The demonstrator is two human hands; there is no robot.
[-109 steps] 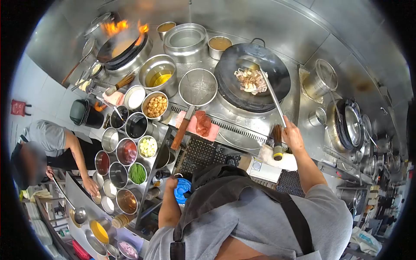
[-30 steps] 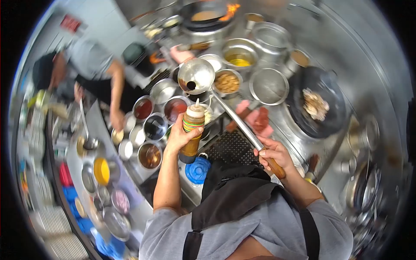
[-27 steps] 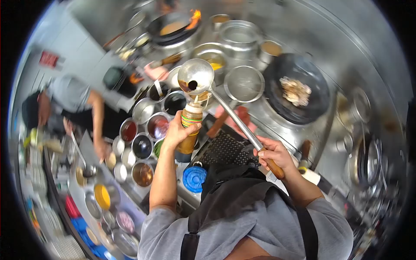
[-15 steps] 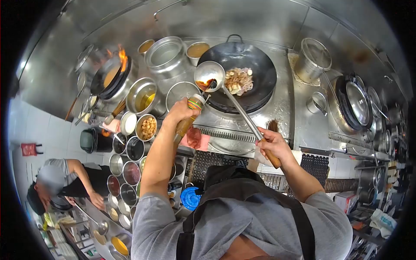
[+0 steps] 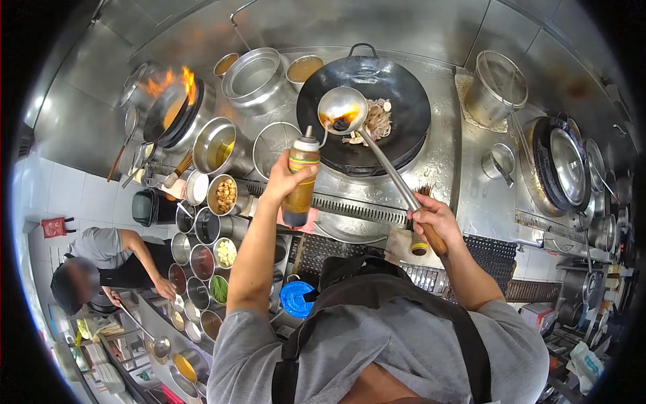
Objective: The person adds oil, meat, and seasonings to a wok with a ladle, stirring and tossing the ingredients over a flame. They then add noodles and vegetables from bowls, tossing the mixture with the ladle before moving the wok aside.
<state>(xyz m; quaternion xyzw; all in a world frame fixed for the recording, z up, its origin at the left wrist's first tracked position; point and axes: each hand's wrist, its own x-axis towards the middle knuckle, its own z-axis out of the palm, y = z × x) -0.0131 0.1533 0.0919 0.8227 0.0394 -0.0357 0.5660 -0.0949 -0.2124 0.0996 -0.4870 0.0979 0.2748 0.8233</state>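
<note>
My left hand [image 5: 286, 178] is closed around a squeeze bottle [image 5: 299, 200] of amber liquid, with coloured bands near its neck. The bottle stands nearly upright, its nozzle pointing away from me, just left of the wok [image 5: 409, 77]. In my right hand [image 5: 436, 222] is the wooden grip of a long ladle [image 5: 344, 101]. Its bowl hangs over the wok with dark and reddish-brown sauce inside. Behind the ladle, sliced pale and brownish food [image 5: 381, 120] lies in the wok, partly covered by the bowl and shaft.
Metal pots, including one with yellow oil [image 5: 221, 149], stand left of the wok. Flames [image 5: 189, 84] rise by another wok at far left. A wok brush [image 5: 422, 190] lies by my right hand. A co-worker [image 5: 114, 252] holds another ladle at lower left.
The squeeze bottle has gone from tipped over the ladle to nearly upright, drawn back from the bowl. The ladle bowl has shifted slightly right, further over the wok.
</note>
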